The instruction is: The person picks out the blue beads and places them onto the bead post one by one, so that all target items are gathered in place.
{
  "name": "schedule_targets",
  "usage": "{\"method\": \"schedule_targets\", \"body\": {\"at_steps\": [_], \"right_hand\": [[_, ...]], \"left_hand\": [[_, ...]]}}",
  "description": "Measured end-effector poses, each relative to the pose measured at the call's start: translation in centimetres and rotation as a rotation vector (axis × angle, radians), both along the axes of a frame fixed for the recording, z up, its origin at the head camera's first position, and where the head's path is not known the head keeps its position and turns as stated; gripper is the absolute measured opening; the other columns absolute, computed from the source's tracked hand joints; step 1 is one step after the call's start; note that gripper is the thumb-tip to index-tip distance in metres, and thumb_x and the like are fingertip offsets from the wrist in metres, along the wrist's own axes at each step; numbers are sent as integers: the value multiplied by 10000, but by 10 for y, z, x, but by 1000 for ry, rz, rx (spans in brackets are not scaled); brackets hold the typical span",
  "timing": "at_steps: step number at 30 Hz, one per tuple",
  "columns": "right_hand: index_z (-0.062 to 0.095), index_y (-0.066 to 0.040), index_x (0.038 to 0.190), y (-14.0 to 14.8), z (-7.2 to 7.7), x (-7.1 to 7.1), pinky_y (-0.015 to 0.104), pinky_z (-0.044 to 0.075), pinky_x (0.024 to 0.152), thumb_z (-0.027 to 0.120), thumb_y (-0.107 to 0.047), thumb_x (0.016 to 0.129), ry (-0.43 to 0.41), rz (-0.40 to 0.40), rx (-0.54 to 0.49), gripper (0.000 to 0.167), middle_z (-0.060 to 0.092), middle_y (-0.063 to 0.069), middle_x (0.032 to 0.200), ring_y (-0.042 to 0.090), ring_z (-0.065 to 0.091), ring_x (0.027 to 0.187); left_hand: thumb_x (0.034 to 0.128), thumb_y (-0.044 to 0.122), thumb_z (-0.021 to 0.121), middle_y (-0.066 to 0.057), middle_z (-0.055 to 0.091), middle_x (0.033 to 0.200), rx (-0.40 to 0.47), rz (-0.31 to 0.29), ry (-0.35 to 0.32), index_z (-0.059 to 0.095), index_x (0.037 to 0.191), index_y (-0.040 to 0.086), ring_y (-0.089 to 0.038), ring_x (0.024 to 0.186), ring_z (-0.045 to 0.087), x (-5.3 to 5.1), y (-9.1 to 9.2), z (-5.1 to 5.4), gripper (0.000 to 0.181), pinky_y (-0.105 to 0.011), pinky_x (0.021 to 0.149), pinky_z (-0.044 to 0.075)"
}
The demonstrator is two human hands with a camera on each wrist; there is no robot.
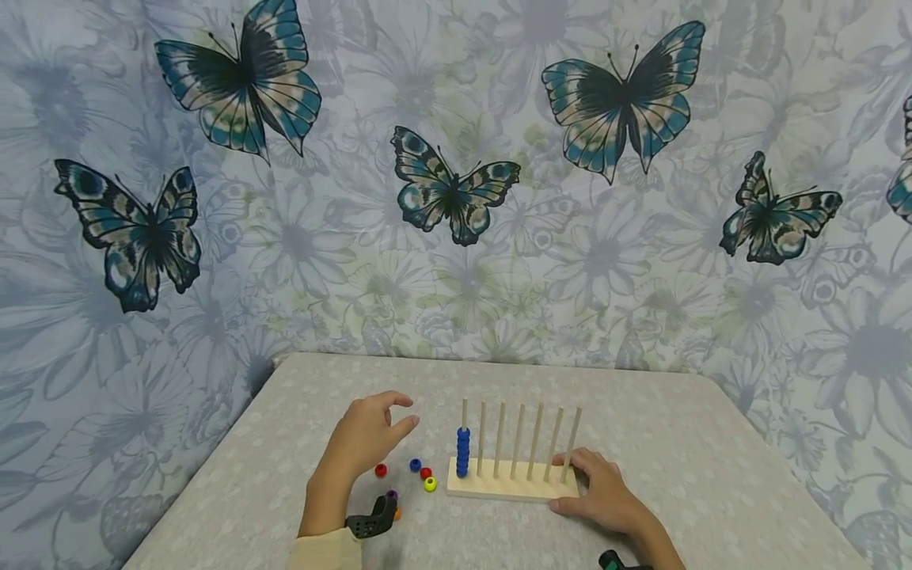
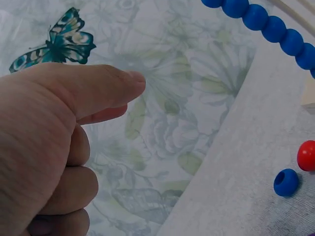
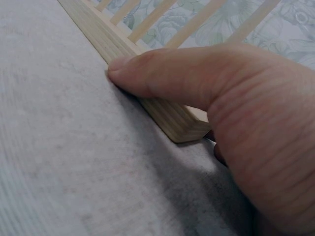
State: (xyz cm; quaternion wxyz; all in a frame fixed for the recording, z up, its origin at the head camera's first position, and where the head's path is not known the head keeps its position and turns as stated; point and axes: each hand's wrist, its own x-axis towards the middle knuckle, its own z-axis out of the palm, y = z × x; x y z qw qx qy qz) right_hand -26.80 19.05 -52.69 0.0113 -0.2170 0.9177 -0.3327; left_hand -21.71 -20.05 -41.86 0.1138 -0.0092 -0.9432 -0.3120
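Note:
A wooden peg stand (image 1: 513,480) with several upright pegs is on the table. Blue beads (image 1: 463,453) are stacked on its leftmost peg; the other pegs carry none. My right hand (image 1: 597,489) grips the stand's right end, thumb (image 3: 133,73) along the front edge and fingers behind, partly hidden. My left hand (image 1: 366,434) hovers left of the stand, a gap between thumb and index finger and nothing visible in it. Below it lie loose beads: a red one (image 1: 381,470), a blue one (image 1: 416,465), another red one (image 1: 426,473) and a yellow one (image 1: 430,484).
Close to the left wrist's black strap device (image 1: 374,518) lie a purple bead (image 1: 393,494) and an orange bead (image 1: 397,513), both partly covered. A pale patterned cloth covers the table (image 1: 712,443). Behind it rises a wall (image 1: 470,309) with butterfly and flower prints.

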Motion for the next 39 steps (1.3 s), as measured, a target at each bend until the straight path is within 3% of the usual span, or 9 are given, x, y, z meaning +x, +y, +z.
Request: {"method": "schedule_targets", "body": {"at_steps": [6, 10, 16, 18, 32, 39], "right_hand": [[641, -310, 1197, 0, 1, 2, 404, 312, 911, 852, -508, 728, -6, -4, -12, 551, 616, -144, 1200, 204, 524, 1212], [643, -314, 1199, 0, 1, 2, 397, 305, 903, 852, -512, 727, -10, -4, -18, 553, 618, -148, 1192, 187, 525, 1199], [644, -315, 1192, 0, 1, 1, 407, 303, 905, 854, -505, 727, -12, -1, -25, 545, 619, -147, 1188, 204, 527, 1205], [639, -323, 1194, 0, 1, 1, 416, 306, 913, 852, -510, 728, -9, 3, -20, 546, 618, -151, 1190, 208, 526, 1208], [640, -316, 1191, -1, 2, 1, 422, 309, 913, 848, -508, 737, -9, 11, -23, 535, 617, -144, 1186, 214, 529, 1200], [644, -307, 1180, 0, 4, 2, 414, 306, 910, 854, -496, 731, -19, 1, -22, 529, 614, -153, 1181, 224, 519, 1214]], "left_hand": [[888, 343, 759, 10, 526, 648, -23, 11, -45, 728, 1133, 220, -139, 508, 462, -4, 0, -7, 275, -293, 466, 374], [886, 325, 761, 12, 522, 624, -20, -22, -71, 730, 1120, 208, -141, 520, 472, -4, 0, -8, 263, -301, 472, 377], [873, 241, 773, -16, 578, 679, 18, -93, -234, 721, 1117, 171, -167, 483, 523, -3, 0, -12, 259, -324, 484, 414], [866, 218, 779, -30, 583, 707, 23, -104, -258, 722, 1117, 158, -175, 487, 525, -3, 0, -15, 264, -326, 482, 416], [823, 158, 813, 6, 621, 829, -43, -113, -293, 752, 1064, 154, -162, 682, 546, -7, 0, -22, 249, -332, 580, 451], [794, 133, 823, -60, 711, 1059, -21, -125, -294, 758, 1003, 147, -158, 746, 579, -10, -1, -32, 219, -372, 667, 495]]}}
